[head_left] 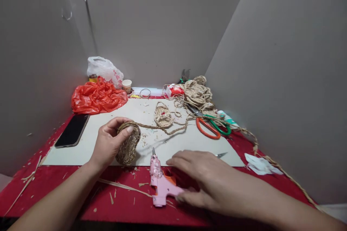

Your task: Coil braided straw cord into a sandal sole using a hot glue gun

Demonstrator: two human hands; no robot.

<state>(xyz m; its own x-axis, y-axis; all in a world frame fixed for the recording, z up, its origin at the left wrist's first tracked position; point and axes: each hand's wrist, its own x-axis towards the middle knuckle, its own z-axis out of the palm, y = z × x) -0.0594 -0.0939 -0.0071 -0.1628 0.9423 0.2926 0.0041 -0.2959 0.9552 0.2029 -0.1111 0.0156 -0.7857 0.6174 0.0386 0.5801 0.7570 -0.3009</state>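
Note:
My left hand (112, 139) grips a woven straw piece (128, 148), brown and shaped like a small shoe sole, held on edge above the board. A twisted straw cord (151, 127) runs from its top toward the right. My right hand (196, 173) reaches over a pink glue gun (157, 184) lying on the red cloth, nozzle pointing away. Its fingers are stretched out and apart from the thumb, which is by the end of the handle. Beyond the hands lies a small straw sandal (163, 115) with a red bead-like spot.
Large scissors (208, 128) with orange and green handles lie by a heap of straw cord (196, 92). A phone (72, 130), a red plastic bag (99, 95) and a paper cup (126, 86) are on the left. A blade tip (221, 155) shows beyond my right hand.

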